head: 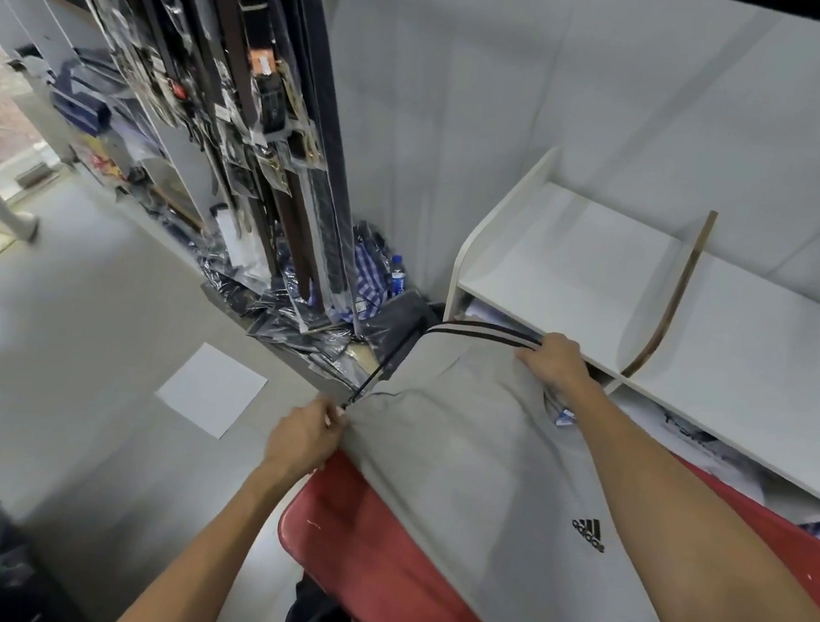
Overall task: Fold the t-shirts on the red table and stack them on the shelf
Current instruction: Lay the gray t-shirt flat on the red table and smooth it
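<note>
Red counter (368, 553) carries a grey t-shirt (470, 473), spread flat below the white shelf (584, 260). Left hand (304, 440) pinches the sleeve hem; right hand (554, 362) grips the striped shoulder. Soft, light cloth: best held at seams and edges.

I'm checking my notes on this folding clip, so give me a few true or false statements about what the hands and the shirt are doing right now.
1. Both hands hold the grey t-shirt. True: the left hand pinches the sleeve end and the right hand grips the shoulder near the collar.
2. The t-shirt is already stacked on the white shelf. False: it lies spread on the red table.
3. The sleeve carries dark stripes. True.
4. The logo on the chest is red. False: it is black.
5. The top shelf compartments in view hold folded shirts. False: their surfaces show bare; clothes sit only in the row beneath.
</note>
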